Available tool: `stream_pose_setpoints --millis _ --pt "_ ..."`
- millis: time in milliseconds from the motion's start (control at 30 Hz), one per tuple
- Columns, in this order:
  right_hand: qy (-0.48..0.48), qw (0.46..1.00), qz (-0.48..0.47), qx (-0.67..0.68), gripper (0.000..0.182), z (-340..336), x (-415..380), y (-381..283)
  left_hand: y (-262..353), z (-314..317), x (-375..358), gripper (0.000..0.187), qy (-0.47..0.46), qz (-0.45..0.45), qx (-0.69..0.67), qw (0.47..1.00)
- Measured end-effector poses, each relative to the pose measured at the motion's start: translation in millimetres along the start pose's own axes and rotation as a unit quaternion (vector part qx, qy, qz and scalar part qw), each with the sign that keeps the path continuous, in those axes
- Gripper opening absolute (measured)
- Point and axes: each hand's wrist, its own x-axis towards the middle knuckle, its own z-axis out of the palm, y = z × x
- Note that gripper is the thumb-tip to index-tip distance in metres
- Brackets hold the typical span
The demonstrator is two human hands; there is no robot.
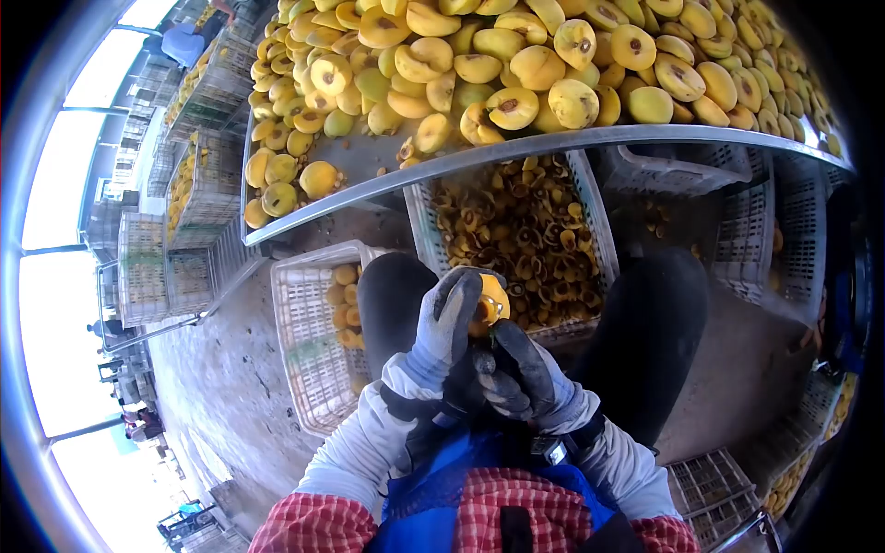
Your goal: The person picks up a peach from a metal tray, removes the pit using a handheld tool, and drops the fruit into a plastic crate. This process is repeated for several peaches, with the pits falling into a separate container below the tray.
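Note:
In my gloved left hand (450, 311) is a yellow peach half (493, 297), its hollow side partly in view. The fingers wrap around it above my lap. My right hand (524, 373), in a dark-palmed glove, is closed close beside the fruit, its thumb and forefinger near the lower edge. Something small and green shows at those fingertips, but the fingers hide what they grip. Below the held fruit, between my knees, stands a crate (426, 226) full of peach scraps and peel rings.
A metal-edged table (369, 157) heaped with halved peaches (516, 69) runs across in front of me. At my left knee stands a white crate (309, 369) with some peaches inside. More crates (152, 267) are stacked at left, and others (747, 240) at right.

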Motion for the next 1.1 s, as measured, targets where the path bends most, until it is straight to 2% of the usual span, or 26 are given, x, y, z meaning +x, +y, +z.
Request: stream_pose_setpoints --millis 33,67,167,200,267,300,367,467,500,533,567,633,700,767,800,833,867,900,967,1000,1033,1067,1100 --pt "-0.04 0.994 0.055 0.085 0.048 -6 1 2 -4 -2 -2 0.027 -0.006 -0.009 -0.011 1.0" --pt "-0.078 0.988 0.072 0.114 0.049 -10 2 4 -9 -3 -6 0.025 0.031 0.002 0.051 0.998" --pt "-0.037 0.991 0.097 0.086 0.048 -10 6 12 -14 -20 -12 0.024 0.038 0.006 0.138 0.99" --pt "-0.028 0.993 0.094 0.059 0.049 -9 8 14 -11 -26 -14 0.03 0.024 0.033 0.187 0.981" --pt "-0.01 0.996 0.086 0.004 0.049 -5 11 15 0 -27 -12 0.03 0.013 0.132 0.312 0.941" --pt "-0.057 0.989 0.117 0.076 0.05 -6 12 17 4 -27 -10 0.03 0.005 0.18 0.371 0.911" --pt "-0.147 0.949 0.175 0.218 0.051 -13 16 22 7 -28 -10 0.027 -0.015 0.136 0.303 0.943" --pt "-0.205 0.905 0.19 0.321 0.053 -12 22 32 1 -28 -14 0.029 -0.012 0.076 0.156 0.985" --pt "-0.214 0.916 0.163 0.297 0.054 -9 22 33 -2 -27 -15 0.031 -0.005 0.057 0.101 0.993" --pt "-0.223 0.926 0.135 0.273 0.054 -6 22 31 1 -22 -19 0.035 0.031 -0.058 -0.076 0.995" --pt "-0.232 0.934 0.106 0.249 0.054 -3 21 29 1 -25 -23 0.036 0.046 -0.065 -0.129 0.988" --pt "-0.28 0.914 0.062 0.288 0.054 -5 22 21 0 -31 -31 0.036 0.078 -0.078 -0.233 0.966" --pt "-0.226 0.927 0.066 0.293 0.053 -18 25 25 -21 -77 -34 0.034 0.183 -0.046 -0.233 0.954" --pt "-0.196 0.941 0.071 0.266 0.051 -24 24 30 -12 -128 -40 0.04 0.256 0.066 -0.045 0.963" --pt "-0.184 0.948 0.073 0.248 0.051 -25 24 27 -10 -161 -41 0.044 0.271 0.08 0.097 0.954" --pt "-0.173 0.959 0.064 0.216 0.05 -24 24 24 -2 -192 -40 0.045 0.25 0.012 0.337 0.908" --pt "-0.161 0.968 0.054 0.186 0.05 -23 23 21 -11 -216 -39 0.04 0.265 -0.002 0.484 0.834" --pt "-0.148 0.975 0.043 0.16 0.05 -21 24 19 -17 -229 -34 0.035 0.273 -0.018 0.619 0.736" --pt "-0.086 0.99 0.026 0.108 0.049 -18 28 16 38 -153 7 0.033 0.274 0.055 0.488 0.827" --pt "-0.048 0.995 0.012 0.081 0.049 -18 31 19 50 -130 31 0.035 0.227 0.117 0.483 0.837" --pt "-0.01 0.999 -0.001 0.053 0.049 -18 34 19 61 -113 60 0.035 0.174 0.134 0.51 0.832" --pt "-0.008 0.994 0.028 0.102 0.05 -19 36 16 70 -89 92 0.026 0.159 0.179 0.555 0.796" --pt "0.003 0.997 0.014 0.072 0.05 -20 37 12 78 -73 125 0.041 0.132 0.131 0.547 0.816"
